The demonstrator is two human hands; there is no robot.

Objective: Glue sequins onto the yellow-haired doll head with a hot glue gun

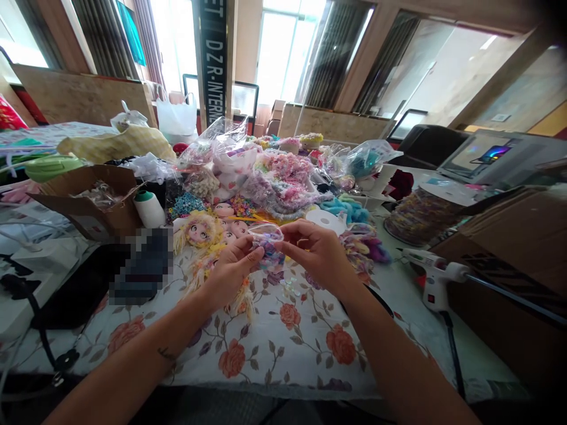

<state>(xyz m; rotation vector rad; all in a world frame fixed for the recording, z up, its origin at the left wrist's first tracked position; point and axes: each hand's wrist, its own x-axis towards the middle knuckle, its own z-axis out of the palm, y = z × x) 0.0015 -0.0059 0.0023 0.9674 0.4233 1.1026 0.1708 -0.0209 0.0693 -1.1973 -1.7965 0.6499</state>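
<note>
Held between both hands above the table is a small clear plastic bag (270,252) with purple and blue bits inside. Its rounded mouth faces up. My left hand (231,265) pinches its left side, thumb in front. On the right edge, near the mouth, my right hand (316,251) has thumb and fingers closed. Small shiny clear discs (290,287) lie on the cloth just below the bag. Left of it rest a doll head with yellow yarn hair (200,230) and several doll faces (239,228), partly hidden by my left hand.
A flowered tablecloth (270,330) covers the table. Behind the hands are heaped pastel fluffy yarn (287,177) and clear bags. An open cardboard box (95,200) and a white thread cone (149,208) are at left. At right stand a glue gun (436,283) with cord, a large spool (420,215) and cartons.
</note>
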